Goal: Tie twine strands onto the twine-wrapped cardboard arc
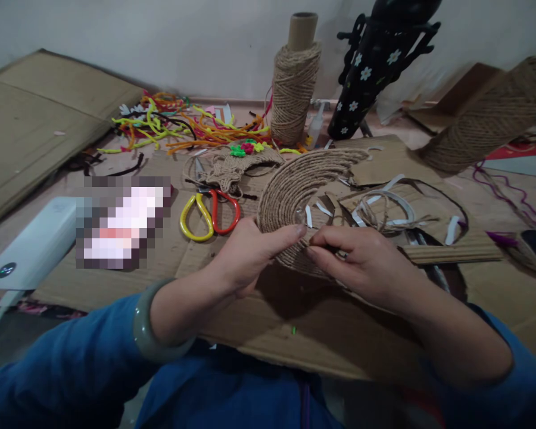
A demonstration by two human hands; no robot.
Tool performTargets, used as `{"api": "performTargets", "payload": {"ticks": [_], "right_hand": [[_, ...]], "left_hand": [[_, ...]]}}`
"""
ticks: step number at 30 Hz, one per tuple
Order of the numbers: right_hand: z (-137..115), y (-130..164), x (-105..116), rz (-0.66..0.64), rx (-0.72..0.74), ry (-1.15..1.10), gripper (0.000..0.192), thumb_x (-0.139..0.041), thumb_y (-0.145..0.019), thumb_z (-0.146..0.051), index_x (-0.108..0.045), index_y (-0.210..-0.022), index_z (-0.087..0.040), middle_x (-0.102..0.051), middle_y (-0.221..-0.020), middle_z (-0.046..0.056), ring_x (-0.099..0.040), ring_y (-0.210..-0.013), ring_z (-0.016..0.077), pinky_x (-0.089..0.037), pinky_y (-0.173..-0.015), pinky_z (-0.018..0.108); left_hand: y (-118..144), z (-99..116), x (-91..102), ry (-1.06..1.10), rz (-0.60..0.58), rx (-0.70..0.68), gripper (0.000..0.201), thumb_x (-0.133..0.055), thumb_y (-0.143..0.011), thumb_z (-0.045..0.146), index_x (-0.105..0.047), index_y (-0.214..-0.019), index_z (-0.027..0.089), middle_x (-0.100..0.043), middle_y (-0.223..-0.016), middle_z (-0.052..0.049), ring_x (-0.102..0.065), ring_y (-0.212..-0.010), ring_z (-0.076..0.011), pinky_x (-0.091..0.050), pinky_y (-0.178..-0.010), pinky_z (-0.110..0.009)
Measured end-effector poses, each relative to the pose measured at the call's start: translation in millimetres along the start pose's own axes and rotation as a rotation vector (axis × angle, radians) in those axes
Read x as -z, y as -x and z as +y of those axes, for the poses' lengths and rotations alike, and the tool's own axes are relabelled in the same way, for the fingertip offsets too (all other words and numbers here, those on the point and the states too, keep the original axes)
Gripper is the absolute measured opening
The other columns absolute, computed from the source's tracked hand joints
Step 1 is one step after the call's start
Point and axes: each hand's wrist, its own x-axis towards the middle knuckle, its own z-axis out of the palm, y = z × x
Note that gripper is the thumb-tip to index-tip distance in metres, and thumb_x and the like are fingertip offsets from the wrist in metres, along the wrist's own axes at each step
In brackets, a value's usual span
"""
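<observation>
A person in blue sleeves worked a jute-wrapped arch (295, 179) on a sheet of cardboard (250, 333) spread over the floor. The left hand (245, 253) gripped the arch's near rim with fingers curled round its edge, while the right hand (361, 262) pinched something small against that same rim, whether a twine end or a scrap could not be told. The arch lay partly lifted at the near side, its far end resting on the cardboard. It looked light and fairly stiff, likely card under the rough cord, with a surface that should grip well; the wound coils might loosen if pulled sideways, so the solid rim seemed the safest hold. Just left of the arch lay scissors (209, 214) with yellow and red handles. Beyond the arch stood a spool of jute twine (293, 89), and left of that a heap of coloured pipe cleaners (183, 125). White paper strips (388, 205) curled to the arch's right.
</observation>
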Motion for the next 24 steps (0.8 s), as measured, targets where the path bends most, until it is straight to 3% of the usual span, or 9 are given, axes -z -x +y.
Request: {"api": "performTargets", "payload": {"ticks": [8, 12, 24], "right_hand": [[0.6, 2.4, 8.5, -0.054, -0.023, -0.017, 0.035, -0.037, -0.094, -0.031, -0.058, -0.069, -0.019, -0.06, -0.06, 0.0, -0.054, -0.055, 0.0116, -0.037, -0.053, 0.023], [5.3, 3.8, 14.8, -0.066, -0.028, 0.015, 0.029, -0.04, -0.092, -0.028, -0.063, -0.077, -0.02, -0.064, -0.063, 0.001, -0.057, -0.057, 0.0124, -0.039, -0.053, 0.024], [2.6, 7.3, 12.6, 0.091, 0.012, 0.053, 0.015, -0.051, -0.086, -0.021, -0.065, -0.081, -0.02, -0.07, -0.072, 0.0, -0.062, -0.063, 0.013, -0.042, -0.057, 0.023]], "left_hand": [[-1.8, 3.1, -0.2, -0.043, 0.064, -0.026, 0.024, -0.074, -0.064, 0.017, -0.069, -0.087, 0.013, -0.075, -0.088, -0.006, -0.069, -0.085, -0.0217, -0.053, -0.084, -0.036], [-2.0, 3.6, 1.4, -0.04, 0.042, -0.021, 0.027, -0.074, -0.062, 0.016, -0.069, -0.088, 0.013, -0.074, -0.087, -0.007, -0.068, -0.085, -0.0234, -0.053, -0.083, -0.038], [0.5, 3.6, 0.4, -0.018, 0.001, 0.063, 0.035, -0.078, -0.06, 0.016, -0.07, -0.094, 0.012, -0.075, -0.084, -0.007, -0.069, -0.091, -0.0257, -0.053, -0.086, -0.039]]}}
